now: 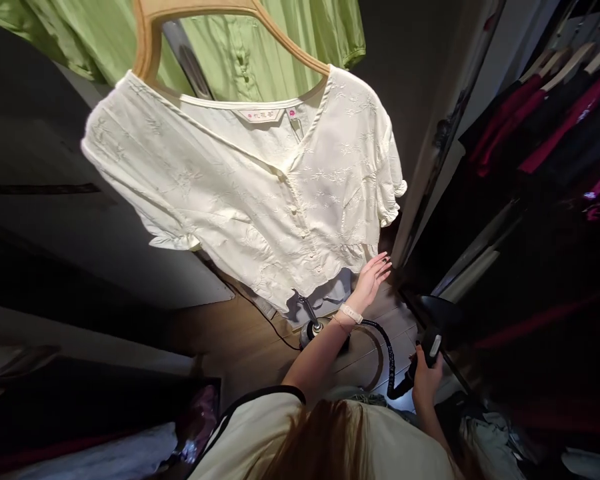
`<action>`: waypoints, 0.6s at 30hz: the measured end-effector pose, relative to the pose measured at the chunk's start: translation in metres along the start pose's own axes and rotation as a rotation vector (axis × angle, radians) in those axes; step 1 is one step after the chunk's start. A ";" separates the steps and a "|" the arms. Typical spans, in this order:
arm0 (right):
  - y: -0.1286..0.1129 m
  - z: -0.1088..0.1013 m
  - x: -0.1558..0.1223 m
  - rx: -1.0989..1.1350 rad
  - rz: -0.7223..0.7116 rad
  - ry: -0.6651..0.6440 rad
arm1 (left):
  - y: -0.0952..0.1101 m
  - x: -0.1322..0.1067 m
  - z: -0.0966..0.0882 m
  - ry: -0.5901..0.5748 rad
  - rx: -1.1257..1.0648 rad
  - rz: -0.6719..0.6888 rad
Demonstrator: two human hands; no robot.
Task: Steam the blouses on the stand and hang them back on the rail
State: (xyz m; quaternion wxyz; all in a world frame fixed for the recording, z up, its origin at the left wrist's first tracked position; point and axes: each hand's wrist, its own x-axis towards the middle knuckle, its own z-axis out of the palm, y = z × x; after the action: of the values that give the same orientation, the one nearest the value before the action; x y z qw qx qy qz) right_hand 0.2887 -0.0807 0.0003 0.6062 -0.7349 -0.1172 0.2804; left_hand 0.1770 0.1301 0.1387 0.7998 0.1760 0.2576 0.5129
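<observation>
A cream embroidered blouse (pixel 260 193) hangs on a wooden hanger (pixel 153 27) in front of me. My left hand (pixel 373 277) is open, fingers stretched out, just beside the blouse's lower right hem, not gripping it. My right hand (pixel 425 377) is closed around the black handle of a garment steamer head (pixel 433 347), held low to the right, away from the blouse. The steamer's black hose (pixel 387 350) curves down to its base (pixel 313 330) on the floor under the blouse.
A green garment (pixel 260 40) hangs behind the blouse. A rack of red and dark clothes (pixel 555 113) fills the right side. A mirror or door edge (pixel 445 127) stands between. The floor is wood, and more clothes lie in a heap at the lower right (pixel 490 433).
</observation>
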 end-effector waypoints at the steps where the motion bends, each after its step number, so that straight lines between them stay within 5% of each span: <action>1: -0.003 -0.003 -0.002 0.009 -0.001 0.019 | 0.000 -0.007 0.014 -0.094 0.044 0.051; 4: -0.008 -0.011 -0.001 0.034 -0.020 0.086 | 0.005 -0.019 0.048 -0.213 0.009 0.113; 8: -0.004 -0.021 0.009 0.004 -0.059 0.152 | 0.012 -0.017 0.068 -0.126 -0.161 0.169; 13: 0.000 -0.033 0.014 -0.090 -0.214 0.086 | 0.010 -0.008 0.069 -0.030 -0.237 0.260; 18: -0.033 -0.028 0.012 -0.059 -0.333 0.171 | 0.006 -0.003 0.053 -0.073 -0.128 0.274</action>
State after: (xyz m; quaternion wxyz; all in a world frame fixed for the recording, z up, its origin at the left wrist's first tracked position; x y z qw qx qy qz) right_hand 0.3190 -0.0898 0.0318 0.6302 -0.7440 -0.1934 0.1093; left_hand 0.2032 0.1292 0.1847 0.7406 0.1768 0.1686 0.6260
